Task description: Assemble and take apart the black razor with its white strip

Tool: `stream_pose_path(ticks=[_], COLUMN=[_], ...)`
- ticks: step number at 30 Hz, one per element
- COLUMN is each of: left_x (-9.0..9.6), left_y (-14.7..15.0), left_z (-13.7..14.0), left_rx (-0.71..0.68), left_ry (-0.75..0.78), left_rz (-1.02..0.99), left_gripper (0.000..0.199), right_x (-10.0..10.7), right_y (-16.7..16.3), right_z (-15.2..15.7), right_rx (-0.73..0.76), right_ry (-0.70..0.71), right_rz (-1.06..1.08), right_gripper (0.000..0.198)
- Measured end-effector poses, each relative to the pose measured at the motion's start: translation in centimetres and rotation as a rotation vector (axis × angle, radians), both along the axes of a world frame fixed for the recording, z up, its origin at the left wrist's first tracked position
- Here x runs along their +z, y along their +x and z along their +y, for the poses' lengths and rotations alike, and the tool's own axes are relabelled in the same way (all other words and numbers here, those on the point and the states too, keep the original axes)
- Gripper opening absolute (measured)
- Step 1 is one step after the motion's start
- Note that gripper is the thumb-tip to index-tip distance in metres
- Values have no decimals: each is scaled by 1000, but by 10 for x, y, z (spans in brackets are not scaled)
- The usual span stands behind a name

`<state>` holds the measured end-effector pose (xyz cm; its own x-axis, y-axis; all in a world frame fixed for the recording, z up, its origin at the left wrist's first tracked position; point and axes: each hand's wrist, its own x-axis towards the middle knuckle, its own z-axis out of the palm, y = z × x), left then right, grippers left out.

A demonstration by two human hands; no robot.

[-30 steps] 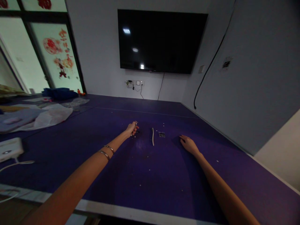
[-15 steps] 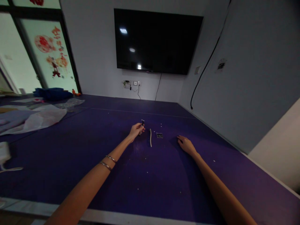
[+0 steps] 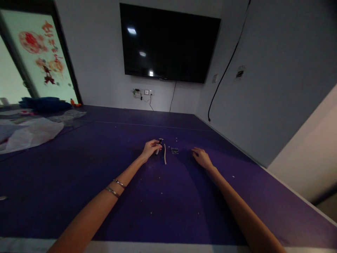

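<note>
My left hand (image 3: 150,149) is closed around a small razor (image 3: 159,145) with a T-shaped head, a black neck and a pale handle. The razor's head points away from me, just above the table. Right beside it lies a thin, slightly bent whitish strip (image 3: 165,154). A small dark square piece (image 3: 174,150) with lighter marks, too small to make out, rests between the strip and my right hand (image 3: 202,157). That hand holds nothing; its fingers are loosely stretched and rest on the purple tabletop (image 3: 179,196).
Clear plastic sheeting (image 3: 37,131) and a dark blue cloth bundle (image 3: 44,104) lie at the far left. Small white bits are scattered over the table. A black cable (image 3: 223,79) hangs down the right wall. A television (image 3: 171,45) is mounted beyond the table.
The view has turned a little to the right. My left hand has come closer to the whitish strip, and the razor's T-shaped head now shows more fully. My right hand has shifted slightly towards the square piece.
</note>
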<state>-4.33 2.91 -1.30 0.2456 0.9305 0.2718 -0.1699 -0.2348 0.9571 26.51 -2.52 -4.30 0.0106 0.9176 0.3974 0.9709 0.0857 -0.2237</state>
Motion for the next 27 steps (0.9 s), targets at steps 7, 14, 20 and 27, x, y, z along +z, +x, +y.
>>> stream_pose_path(ticks=[7,14,20,27], left_x=[13,22,25,24], left_y=[4,0,-2,-2], left_z=[-8,-8,-7,-5], left_rx=[4,3,-8,-67], left_ry=[-13,8,11,3], left_rz=[-1,7,-6,-26], left_gripper=[30,30,29,32], right_x=[45,44,35,55], right_y=[-103,-168,-177,-142], right_z=[-3,14,19,14], right_rx=[15,5,-10,-64], right_ry=[-117,-315,-344,-271], right_rz=[-76,-179,-145,-77], right_gripper=[38,47,37,35])
